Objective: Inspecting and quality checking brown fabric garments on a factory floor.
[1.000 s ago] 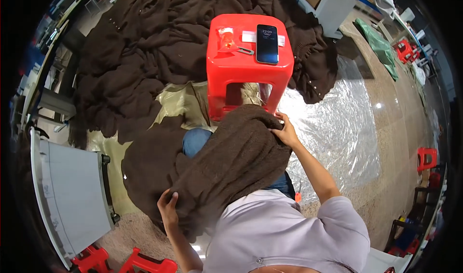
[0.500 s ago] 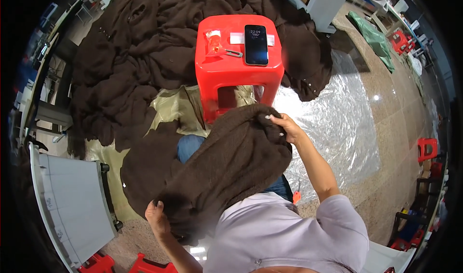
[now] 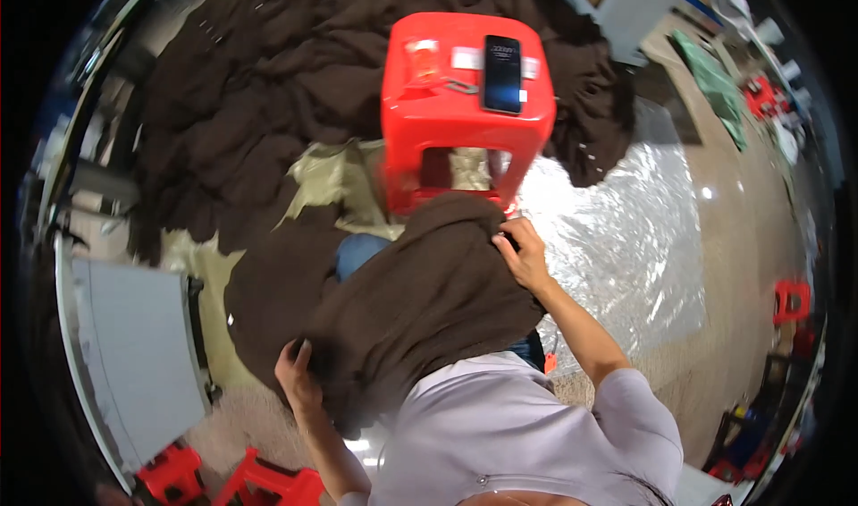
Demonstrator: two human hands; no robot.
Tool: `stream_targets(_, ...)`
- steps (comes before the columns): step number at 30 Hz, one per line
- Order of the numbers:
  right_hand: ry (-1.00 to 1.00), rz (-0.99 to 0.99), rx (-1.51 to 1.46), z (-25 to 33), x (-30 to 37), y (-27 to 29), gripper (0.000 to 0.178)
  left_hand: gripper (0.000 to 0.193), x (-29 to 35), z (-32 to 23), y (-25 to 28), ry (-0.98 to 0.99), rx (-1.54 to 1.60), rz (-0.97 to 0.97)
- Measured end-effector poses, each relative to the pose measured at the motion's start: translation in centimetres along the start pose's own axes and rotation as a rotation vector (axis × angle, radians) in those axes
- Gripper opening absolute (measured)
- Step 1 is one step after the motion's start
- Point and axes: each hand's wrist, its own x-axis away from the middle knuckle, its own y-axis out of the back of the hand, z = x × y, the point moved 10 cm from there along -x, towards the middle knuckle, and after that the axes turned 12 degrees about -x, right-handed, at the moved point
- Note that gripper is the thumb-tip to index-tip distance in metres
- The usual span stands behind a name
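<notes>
A dark brown fuzzy cloth (image 3: 420, 305) lies across my lap and over my knees, with part of my blue jeans (image 3: 362, 254) showing through a gap. On its right edge, my right hand (image 3: 525, 254) is closed, thumb and fingers pinching the fabric. At the lower left edge my left hand (image 3: 299, 376) grips the same cloth between thumb and fingers. A small white speck sits on the cloth's left border. Just beyond the cloth stands a red plastic stool (image 3: 416, 135), bearing a black phone (image 3: 502, 72), a small clear-and-orange packet (image 3: 423, 62) and thread snips (image 3: 462, 87).
A large heap of brown cloth (image 3: 259, 86) covers the floor behind the stool. Clear plastic sheeting (image 3: 626, 256) spreads to the right. A white panel on casters (image 3: 138, 345) stands at left, with red stools (image 3: 268, 484) below it. Orange-handled scissors (image 3: 550, 361) lie by my right thigh.
The view has shifted, so the stool appears higher and further right. My right hand has turned with its fingers curled over the cloth's edge, and the raised fold there lies lower.
</notes>
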Motion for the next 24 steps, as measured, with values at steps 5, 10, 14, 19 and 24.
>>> stream_targets(5,-0.281,-0.014,-0.229,-3.0,0.2,0.3,0.025,0.040,1.8,-0.4,-2.1,0.098,0.212,0.212)
stream_targets(10,-0.552,0.099,-0.507,-7.3,0.9,0.0,0.020,0.031,2.2,-1.1,-2.8,0.132,0.580,0.291)
stream_targets(14,-0.606,0.087,-0.525,-8.6,-0.4,0.8,0.022,0.026,2.2,-1.2,-2.6,0.118,0.561,0.227)
stream_targets(19,-0.125,-0.488,-0.309,3.6,-5.3,10.3,0.016,0.022,2.5,-4.7,-1.8,-0.112,0.394,-0.006)
stream_targets(24,0.206,0.877,-0.474,21.3,-2.1,-5.0,0.026,0.019,4.8,-10.2,-8.9,-0.245,0.169,0.214)
